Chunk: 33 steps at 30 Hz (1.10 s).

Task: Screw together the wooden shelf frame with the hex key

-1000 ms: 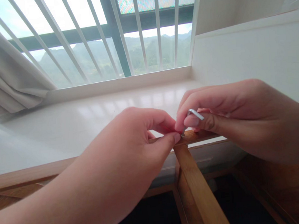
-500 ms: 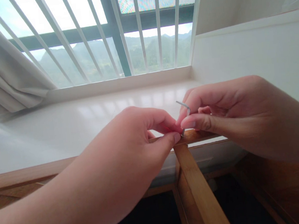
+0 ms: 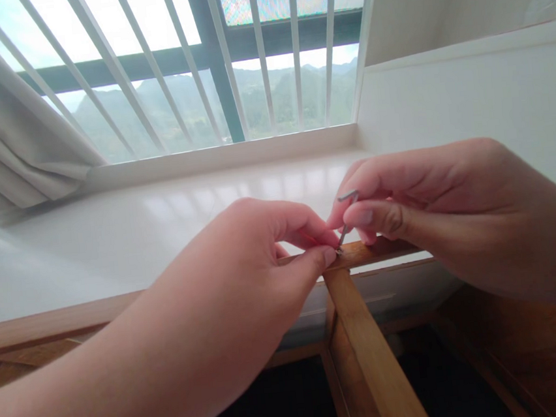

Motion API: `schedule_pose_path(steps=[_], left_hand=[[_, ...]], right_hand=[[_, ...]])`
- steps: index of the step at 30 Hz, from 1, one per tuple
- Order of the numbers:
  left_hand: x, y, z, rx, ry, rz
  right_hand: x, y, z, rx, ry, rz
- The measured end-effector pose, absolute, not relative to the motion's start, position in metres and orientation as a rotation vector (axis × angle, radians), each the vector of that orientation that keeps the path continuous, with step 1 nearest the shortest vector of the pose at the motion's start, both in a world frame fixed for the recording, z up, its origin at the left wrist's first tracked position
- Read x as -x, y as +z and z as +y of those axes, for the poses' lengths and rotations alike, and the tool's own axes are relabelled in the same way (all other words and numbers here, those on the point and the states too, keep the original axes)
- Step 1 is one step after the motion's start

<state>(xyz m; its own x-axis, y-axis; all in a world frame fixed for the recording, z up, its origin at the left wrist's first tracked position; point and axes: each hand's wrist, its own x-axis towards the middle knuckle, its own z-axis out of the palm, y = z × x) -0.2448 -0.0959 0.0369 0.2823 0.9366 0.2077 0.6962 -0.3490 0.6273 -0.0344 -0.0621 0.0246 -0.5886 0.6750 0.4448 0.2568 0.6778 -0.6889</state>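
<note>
Head view: right hand [image 3: 435,210] pinches hex key [image 3: 345,228] at wooden rail [image 3: 375,249] edge; left hand [image 3: 262,249] fingers pinched

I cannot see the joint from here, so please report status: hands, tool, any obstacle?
Right hand pinching hex key, tip down at wooden frame joint. Left hand pinched at same joint. Fingers hide the fastener.
</note>
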Motion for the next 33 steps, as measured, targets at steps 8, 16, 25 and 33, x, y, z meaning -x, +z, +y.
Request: schedule_pose_path(steps=[8, 16, 25, 33], left_hand=[[0.2452, 0.0381, -0.0964, -2.137, 0.772, 1.433], [0.2463, 0.0367, -0.0962, -2.149, 0.771, 1.423], [0.2472, 0.0354, -0.0960, -2.123, 0.779, 1.419], [0.2448, 0.0372, -0.0952, -2.128, 0.770, 1.428]], right_hand=[[0.0334, 0.0256, -0.0627, 0.718, 0.758, -2.207], [0.0327, 0.0253, -0.0624, 0.669, 0.765, -2.239], [0.0347, 0.0278, -0.0621, 0.700, 0.747, -2.251], [0.0339, 0.0282, -0.0624, 0.669, 0.736, -2.244]])
